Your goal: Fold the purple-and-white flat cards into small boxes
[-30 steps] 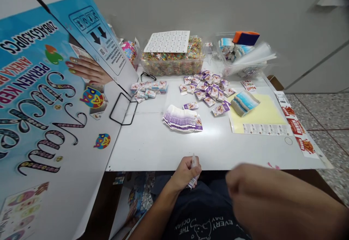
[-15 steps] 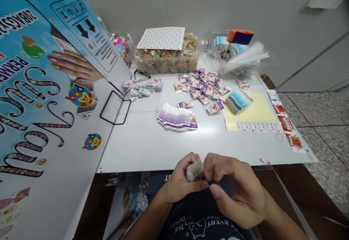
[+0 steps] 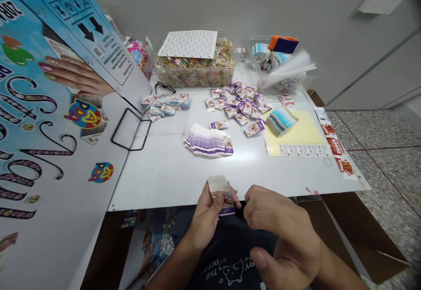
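My left hand (image 3: 205, 222) grips a small purple-and-white paper box (image 3: 222, 195), held upright with its top flap open, just at the near edge of the white table (image 3: 171, 171). My right hand (image 3: 279, 233) is beside it on the right, fingers curled and pinched toward the box's lower corner; whether they touch it I cannot tell. On the table ahead lies a fanned stack of flat purple box blanks (image 3: 208, 141). Farther back sits a heap of folded purple boxes (image 3: 240, 103).
A big printed carton flap (image 3: 49, 105) rises on the left. At the back stand a clear tub of coloured candies (image 3: 195, 66) under a white sheet and a second clear tub (image 3: 283, 64). Blue boxes (image 3: 164, 102), a blue blank stack (image 3: 280, 120) and a yellow sheet (image 3: 304, 134) lie nearby.
My right hand came in from the right to meet my left. The flat blank in my left hand has been opened into a box and lifted to the table edge.
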Motion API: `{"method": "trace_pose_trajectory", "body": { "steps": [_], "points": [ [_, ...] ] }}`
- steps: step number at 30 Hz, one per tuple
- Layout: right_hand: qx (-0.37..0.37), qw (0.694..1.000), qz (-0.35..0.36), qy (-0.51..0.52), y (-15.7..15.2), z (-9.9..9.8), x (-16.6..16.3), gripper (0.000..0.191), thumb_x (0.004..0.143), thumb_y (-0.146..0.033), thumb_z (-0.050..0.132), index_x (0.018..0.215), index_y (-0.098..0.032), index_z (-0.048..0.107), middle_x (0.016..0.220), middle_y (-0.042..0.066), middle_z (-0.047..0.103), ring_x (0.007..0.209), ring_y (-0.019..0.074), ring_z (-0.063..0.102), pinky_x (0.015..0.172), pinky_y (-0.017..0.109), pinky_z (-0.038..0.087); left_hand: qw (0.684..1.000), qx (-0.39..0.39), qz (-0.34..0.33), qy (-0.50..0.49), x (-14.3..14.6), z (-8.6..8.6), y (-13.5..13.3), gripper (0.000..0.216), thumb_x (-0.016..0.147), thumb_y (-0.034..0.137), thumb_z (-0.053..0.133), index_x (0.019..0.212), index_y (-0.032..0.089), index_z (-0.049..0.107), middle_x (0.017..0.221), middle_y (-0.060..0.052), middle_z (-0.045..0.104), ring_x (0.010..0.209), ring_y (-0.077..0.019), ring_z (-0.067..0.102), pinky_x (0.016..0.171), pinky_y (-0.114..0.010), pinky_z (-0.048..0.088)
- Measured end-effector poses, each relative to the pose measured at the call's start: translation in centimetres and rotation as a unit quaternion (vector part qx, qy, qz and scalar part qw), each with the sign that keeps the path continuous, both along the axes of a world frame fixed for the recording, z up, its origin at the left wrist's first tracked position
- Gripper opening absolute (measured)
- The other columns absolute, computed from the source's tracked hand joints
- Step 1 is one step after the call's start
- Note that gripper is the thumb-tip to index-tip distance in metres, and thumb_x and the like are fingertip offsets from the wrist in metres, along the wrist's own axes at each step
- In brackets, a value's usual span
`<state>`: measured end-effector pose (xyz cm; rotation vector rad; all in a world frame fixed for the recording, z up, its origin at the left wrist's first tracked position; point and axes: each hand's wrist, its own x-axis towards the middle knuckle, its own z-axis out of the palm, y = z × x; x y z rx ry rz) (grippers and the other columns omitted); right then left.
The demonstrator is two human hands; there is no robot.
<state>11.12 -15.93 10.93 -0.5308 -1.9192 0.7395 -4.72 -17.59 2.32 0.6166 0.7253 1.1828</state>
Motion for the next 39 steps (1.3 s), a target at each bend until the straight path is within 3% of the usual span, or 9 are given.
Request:
{"method": "trace_pose_trajectory", "body": {
  "steps": [4,8,10,15,24,29,35,39],
  "points": [
    [0.039,0.997,-0.058,0.015,0.0,0.1,-0.2,0.033,0.101,-0.038,0.042,0.077,-0.020,0.056,0.063,0.001,0.045,0.057,0.0162,0.040,0.055,0.034,0.036,0.999,-0.024,-0.015,-0.024,0.1,0.2,0.2,0.024,0.094,0.027,0.062,0.117,0.019,0.058,0.100,-0.006,0.072,0.093,-0.0184,0.068,0.089,-0.032,0.050],
    [0.023,0.998,-0.053,-0.021,0.0,0.6,0.1,0.041,0.104,-0.030,0.033,0.069,-0.020,0.052,0.057,0.000,0.044,0.053,0.0152,0.036,0.055,0.033,0.031,0.999,-0.025,-0.025,-0.038,0.0,0.6,0.3,0.017,0.091,0.024,0.058,0.107,0.017,0.059,0.086,-0.005,0.070,0.079,-0.0190,0.066,0.077,-0.032,0.051],
    [0.027,0.997,-0.066,-0.016,0.0,0.7,0.1,0.040,0.103,-0.026,0.033,0.067,-0.020,0.051,0.055,0.000,0.044,0.051,0.0146,0.034,0.055,0.032,0.031,0.998,-0.033,-0.018,-0.047,0.1,0.7,0.2,0.019,0.091,0.030,0.057,0.103,0.015,0.060,0.080,-0.005,0.067,0.072,-0.0186,0.062,0.071,-0.031,0.049],
    [0.019,0.997,-0.074,0.013,-0.3,0.4,-0.2,0.035,0.099,-0.024,0.034,0.070,-0.019,0.053,0.055,0.001,0.046,0.050,0.0146,0.036,0.055,0.033,0.031,0.994,-0.088,-0.014,-0.069,0.3,0.8,0.1,0.049,0.096,0.056,0.044,0.099,0.011,0.065,0.072,-0.007,0.064,0.066,-0.0179,0.057,0.068,-0.031,0.046],
    [-0.021,0.992,-0.085,0.093,-0.4,-0.1,-0.9,0.029,0.095,-0.031,0.041,0.078,-0.017,0.058,0.062,0.002,0.049,0.053,0.0144,0.038,0.055,0.033,0.028,0.994,-0.060,-0.045,-0.074,0.4,1.4,0.6,0.028,0.087,0.041,0.049,0.093,0.015,0.059,0.065,-0.005,0.063,0.061,-0.0167,0.054,0.062,-0.027,0.042],
    [-0.012,0.996,-0.083,0.006,-0.2,-2.4,-0.1,0.014,0.086,-0.021,0.054,0.096,-0.015,0.061,0.085,0.009,0.062,0.073,0.0207,0.055,0.065,0.038,0.044,0.994,-0.059,-0.050,-0.082,0.5,1.3,0.4,0.019,0.084,0.033,0.050,0.087,0.016,0.056,0.064,-0.002,0.060,0.055,-0.0144,0.052,0.057,-0.025,0.041],
    [-0.095,0.988,-0.083,-0.094,-1.5,-6.0,0.3,0.038,0.086,-0.006,0.063,0.121,-0.019,0.059,0.120,0.013,0.059,0.107,0.0244,0.056,0.089,0.041,0.051,0.992,-0.074,-0.056,-0.084,1.0,0.4,0.1,0.020,0.083,0.033,0.050,0.086,0.015,0.057,0.068,-0.001,0.054,0.059,-0.0144,0.054,0.057,-0.025,0.042],
    [-0.130,0.982,-0.098,-0.098,-2.2,-7.0,0.2,0.033,0.089,-0.008,0.061,0.119,-0.023,0.062,0.126,0.011,0.058,0.113,0.0249,0.054,0.092,0.039,0.051,0.990,-0.082,-0.061,-0.093,1.4,-0.3,-0.2,0.020,0.082,0.032,0.053,0.090,0.015,0.058,0.071,0.000,0.052,0.060,-0.0132,0.053,0.057,-0.024,0.043]
  ]
}}
